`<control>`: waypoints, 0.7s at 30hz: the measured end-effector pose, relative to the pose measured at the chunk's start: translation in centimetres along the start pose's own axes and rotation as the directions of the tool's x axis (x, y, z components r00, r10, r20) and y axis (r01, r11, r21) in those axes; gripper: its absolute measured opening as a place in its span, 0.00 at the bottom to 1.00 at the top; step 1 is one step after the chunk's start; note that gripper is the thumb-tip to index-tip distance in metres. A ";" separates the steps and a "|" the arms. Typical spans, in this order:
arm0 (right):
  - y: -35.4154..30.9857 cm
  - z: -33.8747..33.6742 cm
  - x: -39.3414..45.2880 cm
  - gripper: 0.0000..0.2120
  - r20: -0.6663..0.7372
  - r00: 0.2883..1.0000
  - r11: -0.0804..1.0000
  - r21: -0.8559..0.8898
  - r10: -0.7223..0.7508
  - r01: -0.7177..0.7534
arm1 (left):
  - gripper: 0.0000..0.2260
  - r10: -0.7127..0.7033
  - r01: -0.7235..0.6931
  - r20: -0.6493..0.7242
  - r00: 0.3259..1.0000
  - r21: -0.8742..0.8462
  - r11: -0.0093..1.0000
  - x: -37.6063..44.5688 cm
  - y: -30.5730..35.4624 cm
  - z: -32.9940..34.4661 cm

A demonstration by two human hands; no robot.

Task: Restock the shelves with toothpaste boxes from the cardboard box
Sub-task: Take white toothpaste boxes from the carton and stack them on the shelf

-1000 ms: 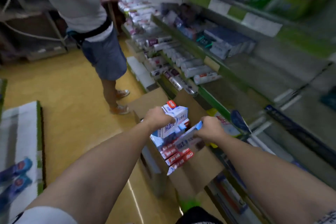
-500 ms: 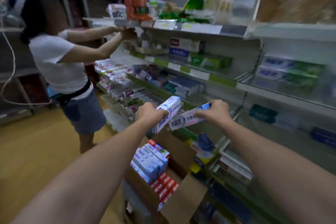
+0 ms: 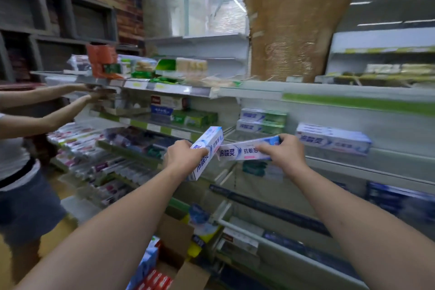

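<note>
Shopper-height restock, one toothpaste box per hand

Left hand (image 3: 182, 156) and right hand (image 3: 281, 152) each grip a toothpaste box (image 3: 207, 150), raised toward the shelf (image 3: 353, 162) beyond the fingers for placing.

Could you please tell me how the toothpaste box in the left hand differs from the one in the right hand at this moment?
The left box is tilted steeply, one end up toward the shelf, while the right box lies nearly level. The left hand grips its box round the middle; the right hand grips its box toward the right end. The left box shows an end flap; the right box shows its long printed face. Both are white and blue with matching lettering.
</note>
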State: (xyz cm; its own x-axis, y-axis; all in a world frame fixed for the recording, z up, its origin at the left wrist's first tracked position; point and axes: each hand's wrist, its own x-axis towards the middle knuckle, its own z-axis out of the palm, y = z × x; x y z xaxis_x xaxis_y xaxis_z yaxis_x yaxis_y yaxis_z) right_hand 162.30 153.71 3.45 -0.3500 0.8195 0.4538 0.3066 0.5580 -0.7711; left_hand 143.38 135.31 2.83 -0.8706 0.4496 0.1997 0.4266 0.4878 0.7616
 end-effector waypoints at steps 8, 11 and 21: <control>6.7 -12.5 -0.9 0.27 -0.173 0.977 0.989 0.106 0.125 -0.107 | 0.14 0.106 -0.094 0.081 0.991 -0.146 0.985 -5.7 8.8 6.0; 8.8 -15.8 -1.0 0.29 -0.229 0.957 0.978 0.144 0.178 -0.148 | 0.15 0.137 -0.119 0.100 0.985 -0.175 0.977 -6.9 11.3 7.8; 12.6 -20.8 1.0 0.18 -0.392 0.880 0.949 0.261 0.270 -0.175 | 0.16 0.221 -0.192 0.151 0.964 -0.186 0.964 -5.2 16.4 12.6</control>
State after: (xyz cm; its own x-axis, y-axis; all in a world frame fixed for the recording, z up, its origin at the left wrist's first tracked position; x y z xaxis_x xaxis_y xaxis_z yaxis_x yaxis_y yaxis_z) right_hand 184.22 164.26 3.50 0.1214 0.9226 0.3661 0.1218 0.3521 -0.9280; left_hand 158.01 150.43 6.54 -0.7079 0.6536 0.2677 0.5326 0.2451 0.8101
